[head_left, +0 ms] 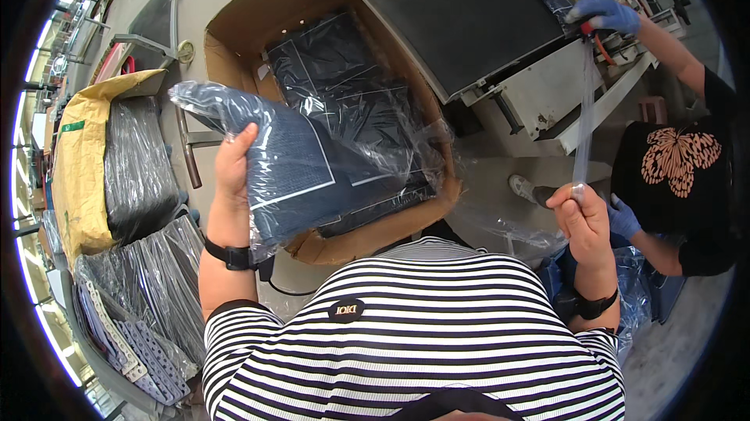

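My left hand [234, 159] is closed on the edge of a folded dark blue cloth piece with pale lines [293, 163], wrapped in clear plastic. It holds the pack tilted over the near left side of an open cardboard box [234, 11]. Inside the box lie several similar dark packs [336, 69] in shiny plastic. Out to the right, my right hand [582, 222] pinches the lower end of a clear plastic strip [586, 116]. The strip runs taut up to a blue-gloved hand [605, 15] of a co-worker, beside a small red part.
A conveyor-like machine with a black belt [445, 15] borders the box at the right. The co-worker's other gloved hand [623, 218] is close to mine, above blue plastic-wrapped goods [637, 288]. At left stand a yellow sack [82, 171] and grey wrapped stacks [148, 265].
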Motion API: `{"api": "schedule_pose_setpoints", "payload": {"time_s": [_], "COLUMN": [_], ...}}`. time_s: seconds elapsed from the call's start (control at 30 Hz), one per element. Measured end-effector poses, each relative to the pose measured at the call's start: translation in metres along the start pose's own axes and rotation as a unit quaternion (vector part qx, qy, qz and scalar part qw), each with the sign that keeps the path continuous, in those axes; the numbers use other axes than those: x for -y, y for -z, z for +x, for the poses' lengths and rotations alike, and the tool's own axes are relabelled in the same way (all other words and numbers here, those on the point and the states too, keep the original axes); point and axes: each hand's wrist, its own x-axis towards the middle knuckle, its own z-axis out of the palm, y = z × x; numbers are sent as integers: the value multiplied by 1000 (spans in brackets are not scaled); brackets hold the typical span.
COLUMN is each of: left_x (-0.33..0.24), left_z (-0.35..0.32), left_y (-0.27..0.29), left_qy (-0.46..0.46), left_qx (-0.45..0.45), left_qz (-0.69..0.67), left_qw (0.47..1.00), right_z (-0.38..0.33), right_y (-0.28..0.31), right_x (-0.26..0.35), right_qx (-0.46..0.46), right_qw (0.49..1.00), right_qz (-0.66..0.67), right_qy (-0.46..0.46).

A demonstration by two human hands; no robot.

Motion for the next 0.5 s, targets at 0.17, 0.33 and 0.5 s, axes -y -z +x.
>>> {"api": "schedule_pose_setpoints", "payload": {"time_s": [0.17, 0.33, 0.5], "left_x": [25, 101, 265], "left_z": [-20, -36, -34], "left_y": [12, 71, 245], "left_qy": [6, 50, 194], "left_qx": [12, -15, -169], "left_qz": [-8, -3, 342], "left_qw": [1000, 999, 904], "right_z": [-7, -10, 4], "right_y": [-8, -9, -36], "right_x": [-4, 0, 9], "right_qx": [-43, -88, -73], "right_qw": [999, 996, 997], "right_qz": [1, -16, -17], "right_qy": [16, 17, -24]}}
